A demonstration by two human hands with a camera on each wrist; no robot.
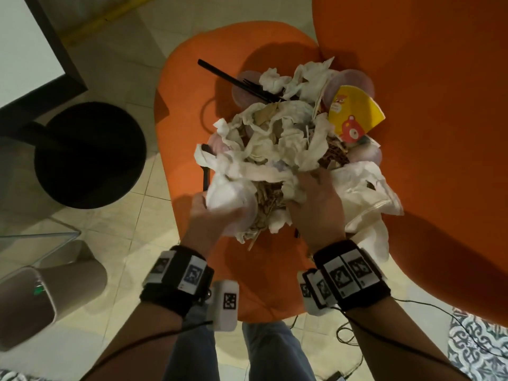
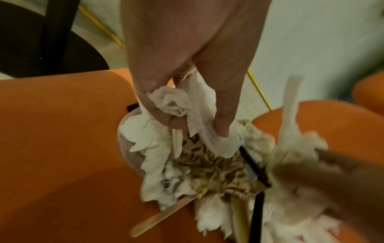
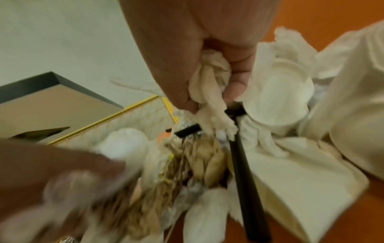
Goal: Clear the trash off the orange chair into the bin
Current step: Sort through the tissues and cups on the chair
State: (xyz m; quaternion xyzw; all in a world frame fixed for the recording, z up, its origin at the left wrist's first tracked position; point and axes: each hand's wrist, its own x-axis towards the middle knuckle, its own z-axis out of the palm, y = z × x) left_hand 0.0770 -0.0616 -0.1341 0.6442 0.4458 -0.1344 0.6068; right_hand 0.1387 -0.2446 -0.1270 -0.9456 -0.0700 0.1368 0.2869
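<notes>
Both hands deep in trash pile (image 1: 277,149) on orange chair (image 1: 189,86). Left hand (image 1: 214,213) curled round crumpled white tissue (image 2: 174,105) at pile's near left edge; right hand (image 1: 316,204) clenched on another tissue wad (image 3: 209,78) near pile's middle. Black plastic fork (image 1: 236,81) at far side, yellow cartoon paper (image 1: 354,114) at right, white plastic bag (image 1: 365,193) beside right hand. Bin (image 1: 41,295) on floor, lower left, well apart from chair.

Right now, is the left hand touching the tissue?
Touching: the left wrist view shows the left hand with thumb and fingers pinching crumpled tissue.
</notes>
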